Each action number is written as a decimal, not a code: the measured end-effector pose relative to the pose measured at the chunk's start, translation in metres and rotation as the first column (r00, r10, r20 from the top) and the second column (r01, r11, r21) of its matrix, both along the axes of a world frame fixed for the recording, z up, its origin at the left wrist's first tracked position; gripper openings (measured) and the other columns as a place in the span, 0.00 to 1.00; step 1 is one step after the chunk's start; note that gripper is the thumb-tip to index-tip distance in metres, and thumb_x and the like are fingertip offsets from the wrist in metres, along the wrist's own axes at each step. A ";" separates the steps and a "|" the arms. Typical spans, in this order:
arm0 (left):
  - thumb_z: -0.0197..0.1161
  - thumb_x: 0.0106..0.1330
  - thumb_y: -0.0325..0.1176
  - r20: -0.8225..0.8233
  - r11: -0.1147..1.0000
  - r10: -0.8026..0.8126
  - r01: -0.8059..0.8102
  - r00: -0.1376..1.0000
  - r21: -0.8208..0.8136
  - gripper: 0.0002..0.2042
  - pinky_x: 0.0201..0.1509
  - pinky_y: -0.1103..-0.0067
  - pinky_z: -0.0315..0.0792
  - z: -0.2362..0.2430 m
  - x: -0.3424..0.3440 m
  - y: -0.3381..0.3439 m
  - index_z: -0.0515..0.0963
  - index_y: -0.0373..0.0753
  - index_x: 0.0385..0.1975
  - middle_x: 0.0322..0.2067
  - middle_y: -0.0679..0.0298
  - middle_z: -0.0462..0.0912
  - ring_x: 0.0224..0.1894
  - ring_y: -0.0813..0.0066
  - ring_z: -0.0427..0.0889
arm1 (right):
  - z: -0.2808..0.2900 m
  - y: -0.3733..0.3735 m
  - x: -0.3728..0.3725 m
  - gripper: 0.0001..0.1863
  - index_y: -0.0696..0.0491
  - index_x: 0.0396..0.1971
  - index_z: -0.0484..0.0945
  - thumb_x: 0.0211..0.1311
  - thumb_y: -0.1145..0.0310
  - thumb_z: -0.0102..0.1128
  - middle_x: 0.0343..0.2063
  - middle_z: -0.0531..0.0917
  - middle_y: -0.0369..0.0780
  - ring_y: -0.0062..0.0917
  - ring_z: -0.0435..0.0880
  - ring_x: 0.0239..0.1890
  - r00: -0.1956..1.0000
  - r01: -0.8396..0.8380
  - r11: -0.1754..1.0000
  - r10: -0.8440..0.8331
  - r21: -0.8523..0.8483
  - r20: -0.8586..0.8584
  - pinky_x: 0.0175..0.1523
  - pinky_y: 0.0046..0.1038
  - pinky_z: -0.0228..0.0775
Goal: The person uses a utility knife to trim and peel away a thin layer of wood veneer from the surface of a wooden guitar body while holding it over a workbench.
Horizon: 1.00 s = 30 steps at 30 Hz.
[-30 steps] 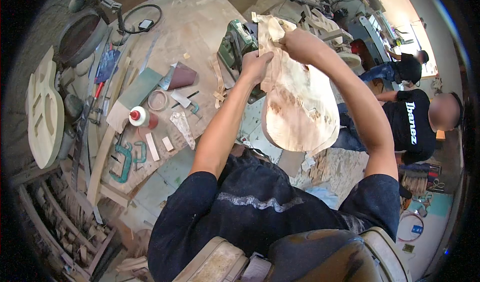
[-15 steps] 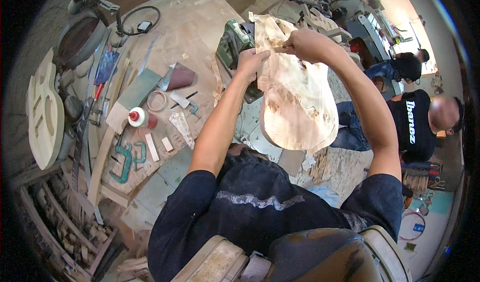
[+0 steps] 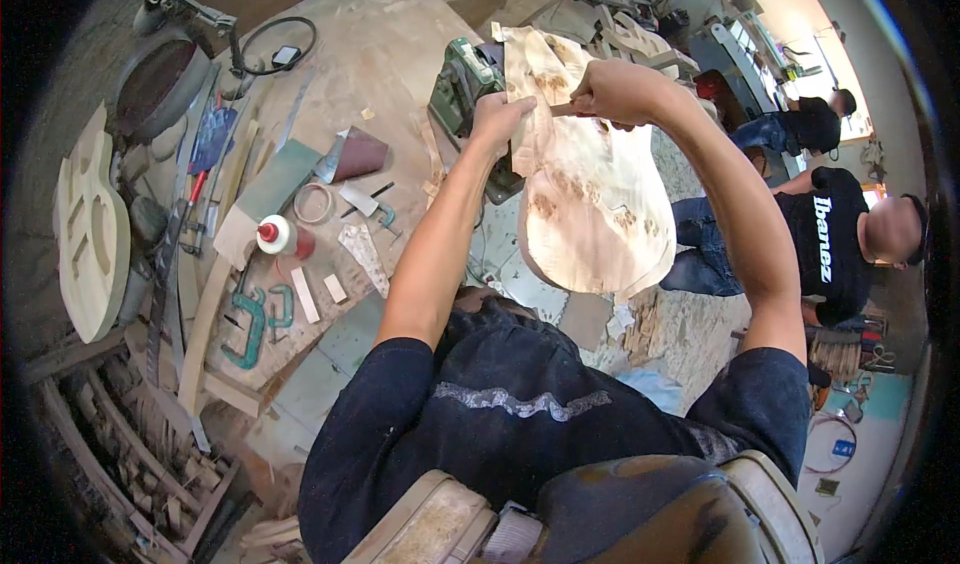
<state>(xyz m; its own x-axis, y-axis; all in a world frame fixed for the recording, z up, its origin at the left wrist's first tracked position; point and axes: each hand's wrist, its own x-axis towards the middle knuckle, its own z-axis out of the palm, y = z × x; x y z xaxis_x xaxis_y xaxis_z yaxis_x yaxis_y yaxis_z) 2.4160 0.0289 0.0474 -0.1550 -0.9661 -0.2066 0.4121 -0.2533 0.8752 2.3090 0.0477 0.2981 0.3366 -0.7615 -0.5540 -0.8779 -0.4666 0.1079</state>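
Note:
A pale guitar body [image 3: 597, 226] with a figured, brown-knotted top stands out from a green vise [image 3: 462, 82]. My left hand [image 3: 500, 122] is closed around its left edge, thumb lying on the top face. My right hand [image 3: 612, 94] is bent into a fist over the upper part of the body, gripping a slim brownish tool [image 3: 563, 111]. Most of that tool is hidden by my fingers, so its kind does not show. Its visible end points left toward my left thumb, close over the wood.
On the workbench [image 3: 345, 59] at left are a glue bottle [image 3: 283, 236], green clamps [image 3: 248, 332], a tape roll [image 3: 314, 203] and sandpaper [image 3: 360, 154]. Another carved body [image 3: 92, 234] leans at far left. A person [image 3: 830, 234] sits at right; another person [image 3: 800, 124] is farther back.
My right hand has shifted slightly to the right with the slim tool. My left hand and the guitar body appear a little farther left in view.

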 end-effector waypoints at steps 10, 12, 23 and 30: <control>0.62 0.69 0.28 -0.107 0.999 -0.025 0.027 0.994 0.017 0.11 0.40 0.71 0.82 0.002 0.002 0.001 0.80 0.27 0.45 0.38 0.56 0.86 0.35 0.67 0.87 | -0.002 0.006 -0.003 0.19 0.58 0.21 0.80 0.67 0.60 0.55 0.13 0.78 0.38 0.24 0.76 0.13 0.985 0.169 0.984 -0.171 0.058 0.022 0.19 0.31 0.67; 0.63 0.69 0.28 -0.125 0.999 -0.041 0.045 0.991 0.025 0.11 0.39 0.71 0.82 0.006 0.003 0.002 0.80 0.27 0.44 0.37 0.56 0.87 0.35 0.68 0.87 | -0.005 0.007 -0.003 0.20 0.60 0.15 0.77 0.61 0.61 0.59 0.12 0.78 0.41 0.29 0.74 0.11 0.984 0.164 0.985 -0.167 0.052 0.060 0.18 0.36 0.64; 0.65 0.66 0.30 0.080 1.000 0.004 -0.004 0.997 -0.001 0.10 0.37 0.76 0.78 0.006 0.001 0.005 0.82 0.28 0.40 0.35 0.58 0.87 0.33 0.72 0.85 | -0.005 0.008 0.007 0.17 0.59 0.15 0.77 0.60 0.65 0.55 0.12 0.77 0.42 0.28 0.71 0.10 0.978 0.206 0.977 -0.208 0.049 0.027 0.18 0.35 0.62; 0.71 0.61 0.35 0.044 0.999 0.021 -0.020 0.999 -0.033 0.14 0.36 0.78 0.77 0.025 0.007 0.014 0.83 0.28 0.37 0.34 0.60 0.87 0.31 0.75 0.85 | -0.003 0.024 0.000 0.19 0.60 0.12 0.75 0.59 0.64 0.57 0.10 0.76 0.42 0.30 0.75 0.10 0.964 0.256 0.967 -0.256 0.006 0.072 0.19 0.36 0.66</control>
<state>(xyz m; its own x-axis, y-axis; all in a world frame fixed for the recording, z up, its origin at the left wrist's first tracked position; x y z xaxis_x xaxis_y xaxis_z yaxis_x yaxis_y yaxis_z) 2.4232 0.0430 0.0728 -0.1266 -0.9753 -0.1811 0.3772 -0.2162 0.9006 2.3093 0.0717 0.2954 0.1689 -0.8292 -0.5329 -0.9734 -0.2253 0.0420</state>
